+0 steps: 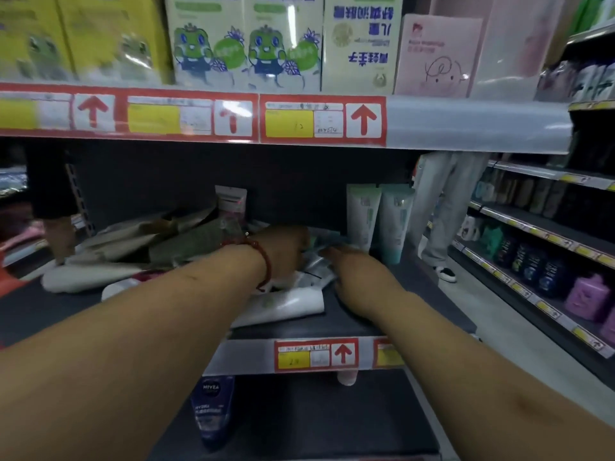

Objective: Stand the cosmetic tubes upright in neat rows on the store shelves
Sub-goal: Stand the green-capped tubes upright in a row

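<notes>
Both my arms reach into the dark middle shelf (382,324). My left hand (283,251), with a red bead bracelet at the wrist, lies over a pile of fallen tubes (312,274); its fingers are hidden among them. My right hand (352,267) rests on the same pile from the right, fingertips out of sight. A white tube (286,304) lies flat in front of the hands. Two pale green tubes (379,217) stand upright at the shelf's right end. More tubes and packets (149,241) lie tumbled to the left.
Boxed products (246,41) fill the shelf above, behind a price rail (199,116) with red arrows. A blue Nivea tube (211,410) stands on the shelf below. At the right runs an aisle with another stocked shelving unit (539,257), and a person's legs (442,211) stand there.
</notes>
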